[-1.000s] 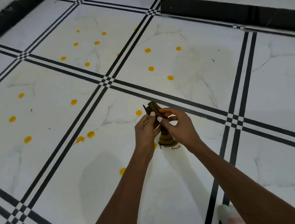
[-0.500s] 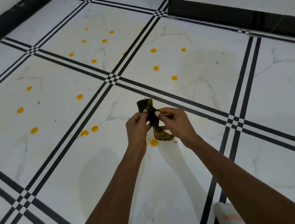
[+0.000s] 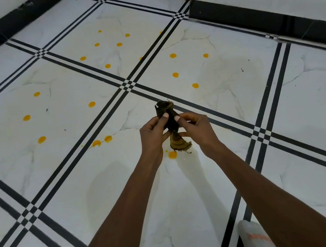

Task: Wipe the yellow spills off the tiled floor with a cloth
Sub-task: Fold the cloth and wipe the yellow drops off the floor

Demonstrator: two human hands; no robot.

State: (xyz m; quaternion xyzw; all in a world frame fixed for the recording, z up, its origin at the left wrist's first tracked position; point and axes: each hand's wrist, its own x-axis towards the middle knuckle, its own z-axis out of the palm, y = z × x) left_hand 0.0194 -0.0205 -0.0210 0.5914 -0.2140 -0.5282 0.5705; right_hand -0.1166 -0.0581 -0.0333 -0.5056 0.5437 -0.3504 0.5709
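A small dark brown cloth, yellow-stained at its frayed lower end, is held above the floor in the middle of the head view. My left hand pinches its left side with thumb on top. My right hand pinches its right side the same way. Just under the cloth lies one yellow spill on the white tile. Several more yellow spills dot the tiles farther off, such as a pair to the left and others beyond the black grout lines.
White marble-look tiles with black double stripes cover the floor. Black skirting runs along white walls at the back and left. A white sock with orange lettering shows at the bottom right.
Both hands have kept working the cloth between the fingers, with its top end now standing higher. The view has shifted, so the spill under the cloth shows more plainly.
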